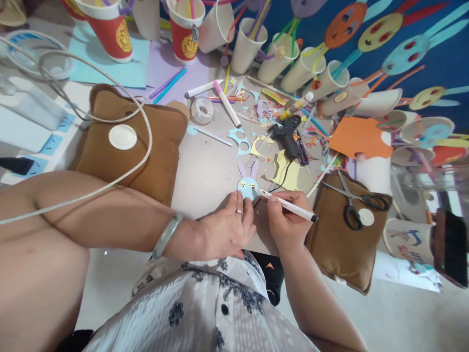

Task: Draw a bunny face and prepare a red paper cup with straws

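Blue rabbit (246, 189), lower edge under left hand (226, 230).

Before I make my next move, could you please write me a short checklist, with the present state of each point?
1. Rabbit face held down: ok, the left hand rests on its lower part.
2. Marker gripped: ok, in the right hand, tip at or very near the right-side eye.
3. Both eyes fully drawn: cannot tell, too small.
4. Glue gun apart from both hands: ok, it lies beyond them.
5. Glue gun cold: cannot tell.
6. Scissors closed: not ok, blades spread on the right-side brown cushion.
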{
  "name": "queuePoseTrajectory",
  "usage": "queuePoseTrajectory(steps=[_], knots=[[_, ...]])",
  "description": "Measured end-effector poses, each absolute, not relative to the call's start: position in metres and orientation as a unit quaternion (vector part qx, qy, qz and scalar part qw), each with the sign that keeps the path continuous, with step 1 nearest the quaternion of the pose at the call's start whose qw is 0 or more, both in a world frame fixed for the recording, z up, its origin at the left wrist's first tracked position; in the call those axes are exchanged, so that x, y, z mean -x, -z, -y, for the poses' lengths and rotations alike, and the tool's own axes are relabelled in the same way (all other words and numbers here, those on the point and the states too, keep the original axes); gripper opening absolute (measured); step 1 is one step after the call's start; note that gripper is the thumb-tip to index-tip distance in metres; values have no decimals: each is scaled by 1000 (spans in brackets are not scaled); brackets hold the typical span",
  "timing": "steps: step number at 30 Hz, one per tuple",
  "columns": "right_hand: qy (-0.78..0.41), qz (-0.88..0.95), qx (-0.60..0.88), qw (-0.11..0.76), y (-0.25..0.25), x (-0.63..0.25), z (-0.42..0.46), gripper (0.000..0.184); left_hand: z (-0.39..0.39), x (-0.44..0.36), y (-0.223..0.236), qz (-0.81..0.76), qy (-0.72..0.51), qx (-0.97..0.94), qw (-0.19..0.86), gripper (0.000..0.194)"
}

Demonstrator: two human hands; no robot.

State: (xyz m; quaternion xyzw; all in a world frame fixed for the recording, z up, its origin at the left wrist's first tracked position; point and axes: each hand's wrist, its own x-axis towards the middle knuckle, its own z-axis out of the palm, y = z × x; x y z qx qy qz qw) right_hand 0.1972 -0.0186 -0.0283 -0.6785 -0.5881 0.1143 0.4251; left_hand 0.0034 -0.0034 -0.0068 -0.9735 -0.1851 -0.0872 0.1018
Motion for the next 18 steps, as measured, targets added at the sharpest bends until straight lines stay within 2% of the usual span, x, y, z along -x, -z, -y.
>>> queuePoseTrajectory(steps=[18], knots=[[-137, 574, 681, 433, 28, -197, 19, 13, 6, -5, 9, 199, 90, 972, 82, 79]])
